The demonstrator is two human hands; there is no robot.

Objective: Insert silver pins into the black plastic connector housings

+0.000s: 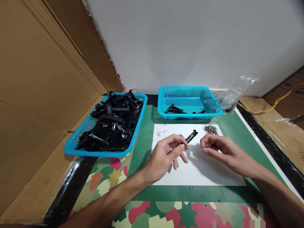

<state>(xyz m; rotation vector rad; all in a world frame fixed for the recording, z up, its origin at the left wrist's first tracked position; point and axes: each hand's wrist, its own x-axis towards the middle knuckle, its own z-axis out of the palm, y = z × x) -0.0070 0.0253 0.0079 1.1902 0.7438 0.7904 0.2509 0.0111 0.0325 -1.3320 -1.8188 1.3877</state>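
Black part (192,136), partly hidden by left hand (169,152).

The left forearm (118,196) slants in over the near edge of the surface (237,194); the left hand (163,155) pinches with thumb and index finger, other fingers loosely spread. The right forearm (268,179) angles in from the right, its right hand (220,148) curled, thumb near the index fingertip.

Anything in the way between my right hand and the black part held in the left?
Nothing visible: the gap between the right hand and the black part in the left hand looks open, with white paper below. The larger metal pile lies beyond the right hand, outside that gap.
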